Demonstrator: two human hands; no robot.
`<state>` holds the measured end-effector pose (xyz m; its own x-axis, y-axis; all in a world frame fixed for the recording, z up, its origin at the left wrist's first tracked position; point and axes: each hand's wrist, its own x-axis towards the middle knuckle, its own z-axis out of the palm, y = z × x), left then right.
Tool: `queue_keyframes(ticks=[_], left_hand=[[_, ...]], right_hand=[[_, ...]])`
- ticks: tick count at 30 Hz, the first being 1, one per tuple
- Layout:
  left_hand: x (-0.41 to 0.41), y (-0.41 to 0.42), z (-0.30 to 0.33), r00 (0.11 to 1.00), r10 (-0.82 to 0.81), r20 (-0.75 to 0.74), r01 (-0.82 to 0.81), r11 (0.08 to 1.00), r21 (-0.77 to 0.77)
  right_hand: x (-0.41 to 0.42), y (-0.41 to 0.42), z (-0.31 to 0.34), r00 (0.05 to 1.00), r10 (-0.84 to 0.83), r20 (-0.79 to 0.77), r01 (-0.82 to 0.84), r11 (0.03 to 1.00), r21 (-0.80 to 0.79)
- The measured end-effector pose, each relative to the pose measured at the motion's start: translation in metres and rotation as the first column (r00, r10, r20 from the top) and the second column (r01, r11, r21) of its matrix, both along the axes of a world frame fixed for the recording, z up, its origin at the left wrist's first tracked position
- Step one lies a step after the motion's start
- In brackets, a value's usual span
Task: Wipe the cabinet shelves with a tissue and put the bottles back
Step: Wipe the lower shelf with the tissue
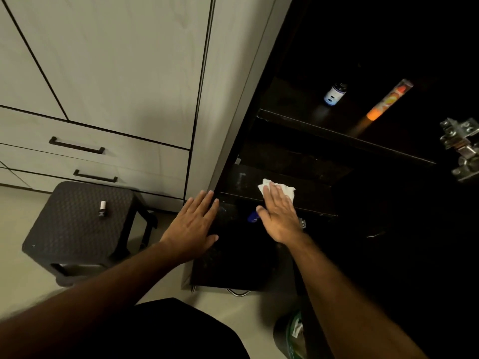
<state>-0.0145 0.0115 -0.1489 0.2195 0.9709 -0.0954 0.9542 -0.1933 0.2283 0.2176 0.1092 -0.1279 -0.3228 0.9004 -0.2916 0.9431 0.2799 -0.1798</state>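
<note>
1. My right hand (281,216) lies flat, fingers straight and together, pressing the white tissue (277,189) onto the lower shelf (308,189) of the dark cabinet; the tissue pokes out beyond my fingertips.
2. My left hand (193,225) is spread wide and holds nothing, fingertips resting against the cabinet's front edge (234,141) just left of the opening.
3. Up on the upper shelf (344,136) stands a small dark bottle with a pale label (334,94), and to its right a tall orange bottle (388,102), tilted in my wide view, well apart from the first.
4. Something small and blue (252,216) shows just beside my right thumb, below the shelf edge; I cannot tell what it is.
5. Off to the left, a dark woven stool (72,229) sits on the floor with a tiny white-capped bottle (102,209) on top.
6. Behind it, pale drawers with black handles (76,145).
7. A metal door hinge (461,149) gleams at the right edge.
</note>
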Motion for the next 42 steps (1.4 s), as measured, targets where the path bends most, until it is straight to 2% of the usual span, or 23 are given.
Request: queue_keyframes(ticks=[3,6,10,14,17,21,25,28,31,37,42], left_hand=[[-0.004,0.001,0.002,1.0,0.013,0.006,-0.013,1.0,0.003],[-0.004,0.004,0.005,1.0,0.019,0.008,-0.019,1.0,0.009],[0.002,0.006,0.009,1.0,0.013,0.023,-0.014,1.0,0.027],[0.004,0.007,0.006,1.0,0.009,0.02,-0.009,1.0,0.007],[0.001,0.008,0.003,1.0,0.002,0.016,-0.002,1.0,-0.007],[-0.003,0.009,0.004,1.0,0.009,-0.005,-0.009,1.0,-0.018],[-0.003,0.011,0.006,1.0,0.02,-0.019,-0.02,1.0,-0.002],[-0.002,0.012,0.006,1.0,0.019,-0.018,-0.019,1.0,0.002],[-0.003,0.014,0.005,1.0,0.019,-0.018,-0.019,1.0,0.0],[-0.011,0.013,0.003,0.999,0.026,-0.041,-0.026,1.0,-0.005],[-0.016,0.016,0.004,0.999,0.012,-0.052,-0.013,1.0,-0.018]], right_hand=[[-0.017,0.016,0.001,0.993,-0.119,0.005,0.119,0.992,-0.038],[-0.053,0.024,0.003,0.991,-0.132,-0.015,0.132,0.99,-0.042],[-0.08,0.014,0.009,0.998,0.032,-0.06,-0.035,0.998,-0.055],[-0.046,-0.007,0.009,0.979,0.185,-0.087,-0.19,0.98,-0.057],[-0.018,0.001,0.009,0.994,0.103,-0.029,-0.105,0.992,-0.075],[-0.037,0.026,0.008,0.998,-0.058,0.017,0.059,0.996,-0.061],[-0.077,0.031,0.004,0.977,-0.213,-0.028,0.212,0.977,-0.031],[-0.09,0.03,0.007,0.963,-0.264,-0.048,0.261,0.963,-0.063],[-0.096,0.029,0.008,0.974,-0.224,-0.038,0.221,0.973,-0.07],[-0.104,0.03,0.007,0.998,-0.018,-0.053,0.013,0.997,-0.08],[-0.102,0.039,0.009,0.985,0.17,0.034,-0.166,0.982,-0.092]])
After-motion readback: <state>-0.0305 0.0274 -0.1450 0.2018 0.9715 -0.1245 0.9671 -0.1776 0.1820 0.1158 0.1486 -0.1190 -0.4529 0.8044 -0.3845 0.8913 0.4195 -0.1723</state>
